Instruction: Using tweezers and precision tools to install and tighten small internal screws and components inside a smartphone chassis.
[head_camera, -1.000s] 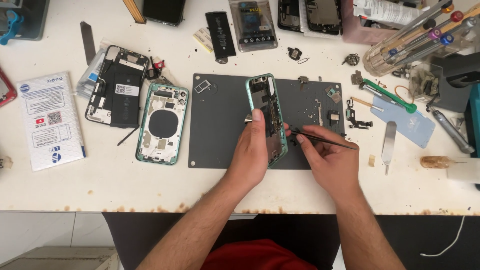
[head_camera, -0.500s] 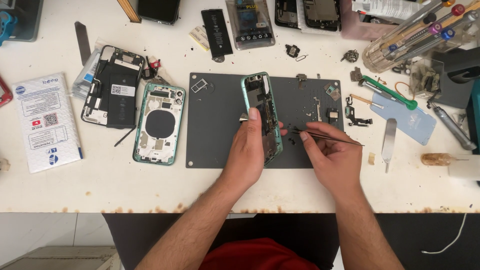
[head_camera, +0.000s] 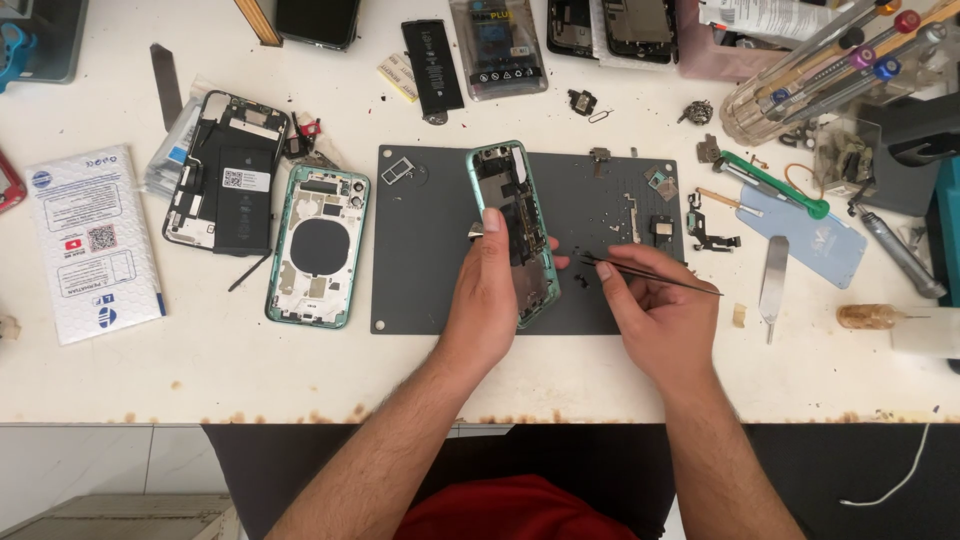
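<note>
Green phone frame (head_camera: 508, 215) gripped by left hand (head_camera: 487, 300); right hand (head_camera: 655, 310) pinching tweezers (head_camera: 650, 273).

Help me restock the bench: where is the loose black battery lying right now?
In the head view the loose black battery lies on the white table near its far edge, left of centre, just above the grey mat and beside a clear parts packet.

Both forearms are stretched forward, left hand (head_camera: 487, 300) curled in a grip, right hand (head_camera: 655, 310) pinched tight.

Phone repair workbench: opened phone shells (head_camera: 318, 245), grey work mat (head_camera: 430, 250), rack of screwdrivers (head_camera: 840, 55).
</note>
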